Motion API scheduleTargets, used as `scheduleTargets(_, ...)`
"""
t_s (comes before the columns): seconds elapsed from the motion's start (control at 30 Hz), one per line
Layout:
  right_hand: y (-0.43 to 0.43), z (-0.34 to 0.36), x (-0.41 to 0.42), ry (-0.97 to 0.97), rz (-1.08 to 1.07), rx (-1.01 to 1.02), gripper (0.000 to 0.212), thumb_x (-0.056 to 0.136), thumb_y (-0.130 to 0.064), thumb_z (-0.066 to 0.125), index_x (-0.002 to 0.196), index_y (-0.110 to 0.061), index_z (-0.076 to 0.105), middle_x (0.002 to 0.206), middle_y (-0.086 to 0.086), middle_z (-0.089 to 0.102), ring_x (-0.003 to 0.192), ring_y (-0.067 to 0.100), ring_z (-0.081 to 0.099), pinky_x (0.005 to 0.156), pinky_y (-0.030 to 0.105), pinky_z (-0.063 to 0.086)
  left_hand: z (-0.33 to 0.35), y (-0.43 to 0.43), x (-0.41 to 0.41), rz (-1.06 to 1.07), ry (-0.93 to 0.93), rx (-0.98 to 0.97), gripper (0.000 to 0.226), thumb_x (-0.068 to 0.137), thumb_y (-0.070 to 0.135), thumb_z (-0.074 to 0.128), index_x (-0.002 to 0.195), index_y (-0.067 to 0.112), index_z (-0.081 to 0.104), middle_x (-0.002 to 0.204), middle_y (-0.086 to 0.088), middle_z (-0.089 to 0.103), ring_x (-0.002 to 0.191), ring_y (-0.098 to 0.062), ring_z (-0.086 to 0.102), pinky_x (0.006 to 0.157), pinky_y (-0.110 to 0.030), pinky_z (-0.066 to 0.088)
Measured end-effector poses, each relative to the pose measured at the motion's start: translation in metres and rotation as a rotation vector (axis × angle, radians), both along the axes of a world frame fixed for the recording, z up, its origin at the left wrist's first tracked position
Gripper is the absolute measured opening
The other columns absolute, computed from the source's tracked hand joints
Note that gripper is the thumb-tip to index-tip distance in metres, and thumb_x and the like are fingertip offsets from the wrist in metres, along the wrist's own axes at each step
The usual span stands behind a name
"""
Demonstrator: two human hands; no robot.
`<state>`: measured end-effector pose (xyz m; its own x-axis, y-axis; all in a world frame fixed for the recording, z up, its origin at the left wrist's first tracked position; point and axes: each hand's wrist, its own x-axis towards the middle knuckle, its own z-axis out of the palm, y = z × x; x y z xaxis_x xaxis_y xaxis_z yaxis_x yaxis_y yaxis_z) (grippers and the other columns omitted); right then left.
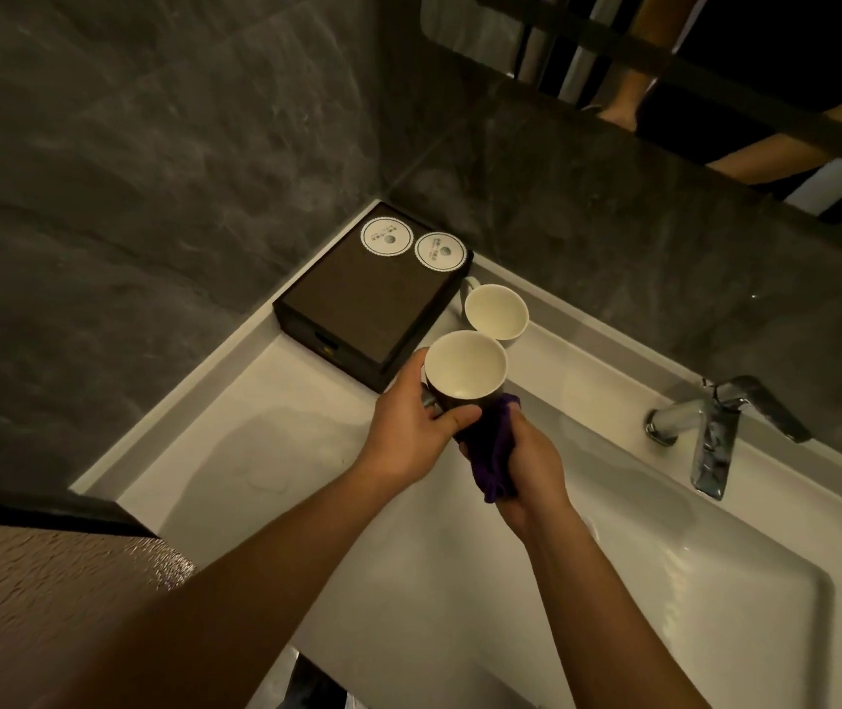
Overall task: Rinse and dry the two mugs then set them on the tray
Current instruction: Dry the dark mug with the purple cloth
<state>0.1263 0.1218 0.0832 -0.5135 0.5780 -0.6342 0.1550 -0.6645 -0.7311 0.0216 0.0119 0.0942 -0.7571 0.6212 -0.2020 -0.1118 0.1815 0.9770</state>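
Drying is looking like the step in hand. The left hand (408,427) is gripping the dark-sided ceramic mug with the cream inside (464,371), thumb lying across its wall and fingers curling round the far side. It is holding the mug upright over the left part of the white rectangular sink (664,555). The right hand (531,468) is clutching the bunched purple cloth (493,463) and pressing it against the mug's lower right side. The mug's inside is looking pale and bare, with no pooled water that I can make out. Its outside is too dark to judge for wetness.

The second mug (496,312), pale inside and out, is standing upright on the white ledge behind the held one. It is sitting just beside the right edge of the dark brown rectangular tray (357,309), its handle pointing toward the tray. Whether it is rinsed or dried I cannot tell.

The tray is sitting in the back corner, carrying 2 round white paper discs (385,237) and no mug. The chrome tap (715,432) is showing no running water.

As I judge it, 0 of the 2 mugs are placed. Finishing this wipe, seeing to the other mug and setting both down are remaining.
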Motion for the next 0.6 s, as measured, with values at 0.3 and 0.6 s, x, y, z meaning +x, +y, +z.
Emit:
scheduleTargets(0.3,0.045,-0.022,0.012,-0.257,0.047,0.627,0.029,0.106,-0.045,0.048,0.093,-0.037,0.072,0.089,-0.006,0.076,0.086,0.017,0.069,0.076,0.033,0.053,-0.034,0.019,-0.017,0.060,0.070,-0.047,0.085,0.081,0.019,0.087,0.151,0.026,0.039,0.141,0.007,0.055,0.134,-0.015,0.052,0.106,-0.028,0.047)
scheduleTargets(0.6,0.148,-0.051,-0.003,-0.567,0.603,1.464,0.040,0.108,-0.025,0.050,0.146,-0.013,0.058,0.153,0.008,0.055,0.147,0.034,0.036,0.122,0.047,0.030,-0.057,0.022,-0.024,0.095,0.034,-0.014,0.081,0.080,0.015,0.087,0.144,0.034,0.042,0.134,0.017,0.057,0.129,-0.008,0.055,0.105,-0.021,0.047)
